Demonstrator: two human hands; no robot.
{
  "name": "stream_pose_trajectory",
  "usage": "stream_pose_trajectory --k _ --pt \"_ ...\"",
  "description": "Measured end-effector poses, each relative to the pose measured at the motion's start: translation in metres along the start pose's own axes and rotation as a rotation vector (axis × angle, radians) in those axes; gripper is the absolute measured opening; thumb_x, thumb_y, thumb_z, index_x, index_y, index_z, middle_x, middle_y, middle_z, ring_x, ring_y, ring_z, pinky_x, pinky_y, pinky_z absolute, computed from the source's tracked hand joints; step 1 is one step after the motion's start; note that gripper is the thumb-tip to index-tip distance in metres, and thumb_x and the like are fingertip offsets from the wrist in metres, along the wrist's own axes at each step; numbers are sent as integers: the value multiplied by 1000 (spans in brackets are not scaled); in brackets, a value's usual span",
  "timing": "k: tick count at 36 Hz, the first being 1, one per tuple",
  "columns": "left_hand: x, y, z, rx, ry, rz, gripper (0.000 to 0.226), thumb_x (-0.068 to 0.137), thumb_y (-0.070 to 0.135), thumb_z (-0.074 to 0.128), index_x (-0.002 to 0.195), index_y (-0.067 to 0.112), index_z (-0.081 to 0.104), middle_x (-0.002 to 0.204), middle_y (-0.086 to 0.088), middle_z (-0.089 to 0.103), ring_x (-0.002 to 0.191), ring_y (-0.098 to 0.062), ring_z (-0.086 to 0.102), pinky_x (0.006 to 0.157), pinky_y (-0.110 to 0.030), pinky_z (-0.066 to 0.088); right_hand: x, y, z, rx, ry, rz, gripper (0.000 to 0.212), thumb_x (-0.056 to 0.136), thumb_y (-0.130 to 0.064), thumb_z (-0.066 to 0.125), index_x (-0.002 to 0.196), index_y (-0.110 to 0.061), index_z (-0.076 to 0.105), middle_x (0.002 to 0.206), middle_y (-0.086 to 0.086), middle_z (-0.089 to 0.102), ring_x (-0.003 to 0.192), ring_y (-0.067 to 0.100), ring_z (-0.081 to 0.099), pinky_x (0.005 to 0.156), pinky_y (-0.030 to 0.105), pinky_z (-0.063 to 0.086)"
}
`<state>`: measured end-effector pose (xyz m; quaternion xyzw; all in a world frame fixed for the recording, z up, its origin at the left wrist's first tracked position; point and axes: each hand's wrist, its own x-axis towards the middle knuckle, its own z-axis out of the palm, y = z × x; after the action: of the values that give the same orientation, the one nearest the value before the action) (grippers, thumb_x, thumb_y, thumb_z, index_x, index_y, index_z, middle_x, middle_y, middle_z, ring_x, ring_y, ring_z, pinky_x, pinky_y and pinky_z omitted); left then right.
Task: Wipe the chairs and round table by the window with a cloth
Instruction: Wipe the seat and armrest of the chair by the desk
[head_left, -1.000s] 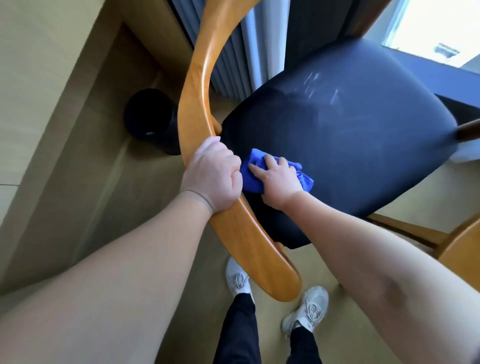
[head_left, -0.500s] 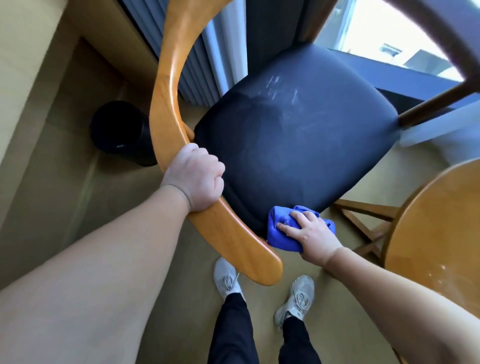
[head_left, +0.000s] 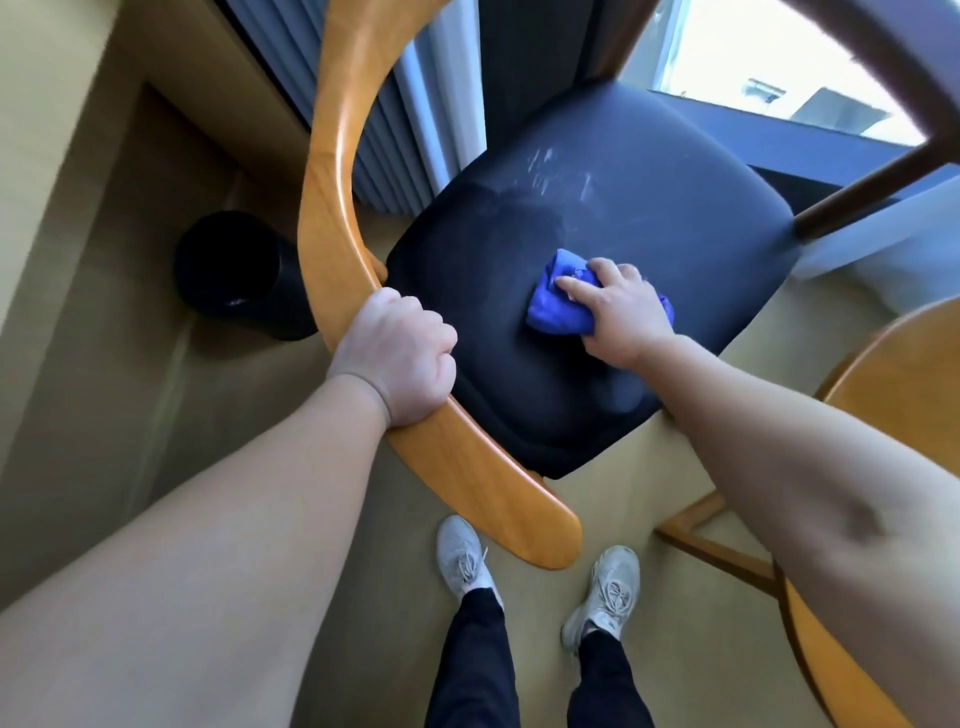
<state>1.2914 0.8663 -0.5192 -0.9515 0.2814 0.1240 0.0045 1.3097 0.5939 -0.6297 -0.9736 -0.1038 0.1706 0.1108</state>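
A chair with a black padded seat (head_left: 597, 197) and a curved light-wood backrest (head_left: 332, 171) stands below me by the window. My left hand (head_left: 397, 356) grips the backrest rail from above. My right hand (head_left: 621, 306) holds a bunched blue cloth (head_left: 558, 306) and presses it on the middle of the seat. Pale streaks (head_left: 550, 174) show on the seat's far part. The round wooden table (head_left: 904, 395) shows at the right edge.
A black round bin (head_left: 234, 270) stands on the floor left of the chair. Grey curtains (head_left: 410, 98) and a bright window (head_left: 769, 62) lie beyond the seat. A dark chair rail (head_left: 883, 171) crosses the upper right. My two shoes (head_left: 462, 556) stand below the backrest's end.
My right hand has carried the cloth from the seat's near edge up to the middle of the seat. My left hand keeps its grip on the backrest.
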Motion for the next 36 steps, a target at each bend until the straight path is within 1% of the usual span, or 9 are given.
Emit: stream_pose_trajectory --k 2,4,9,15,21,26,29,32,36 --pt "-1 0 1 -9 12 -4 31 86 29 37 59 18 50 58 4 48 60 -16 45 75 -37 43 5 -2 9 -19 -71 37 65 74 -17 63 135 -32 48 134 10 43 110 37 43 85 46 45" --pt "-1 0 2 -18 19 -3 31 86 28 38 59 18 50 58 4 48 60 -16 45 75 -36 42 -4 3 20 36 -92 101 68 75 -18 63 139 -35 45 137 8 40 114 37 42 87 46 46" --pt "-1 -1 2 -34 21 0 31 86 28 39 59 17 50 59 3 48 60 -16 45 75 -37 43 -56 20 40 166 -51 193 69 72 -14 66 138 -32 51 139 9 41 118 40 40 89 50 48" --pt "-1 -1 2 -37 22 8 29 83 26 43 56 17 49 56 3 47 58 -18 45 74 -40 44 -122 20 57 215 -74 331 68 73 -11 67 137 -30 53 138 13 43 116 41 43 92 46 47" --pt "-2 -2 2 -86 41 25 29 82 26 38 55 17 45 55 5 44 57 -17 42 71 -34 39 -154 15 47 202 -171 448 69 77 -18 65 140 -36 45 141 4 40 118 29 43 97 37 43" --pt "-2 -2 -1 -108 14 17 30 83 28 38 57 19 49 58 6 48 59 -15 44 73 -32 39 -151 2 23 267 -27 509 68 75 -15 68 138 -32 49 138 6 44 117 31 46 94 36 44" --pt "4 -9 -6 -78 -61 67 30 81 29 36 58 18 51 58 6 49 59 -15 44 75 -34 40 -142 -5 12 320 82 465 67 71 -11 71 134 -27 55 132 9 49 111 35 49 89 37 45" --pt "21 -30 -15 -51 -75 36 30 85 29 37 63 20 55 62 7 53 63 -14 48 80 -34 41 -129 -6 6 349 104 418 66 68 -11 74 131 -24 59 130 12 51 109 37 51 89 39 47" --pt "47 -67 -38 10 -11 2 25 88 28 45 72 21 62 71 6 59 71 -14 53 83 -33 45 -108 -4 -1 408 101 402 69 64 -10 75 130 -23 59 130 14 51 107 38 52 89 41 50"
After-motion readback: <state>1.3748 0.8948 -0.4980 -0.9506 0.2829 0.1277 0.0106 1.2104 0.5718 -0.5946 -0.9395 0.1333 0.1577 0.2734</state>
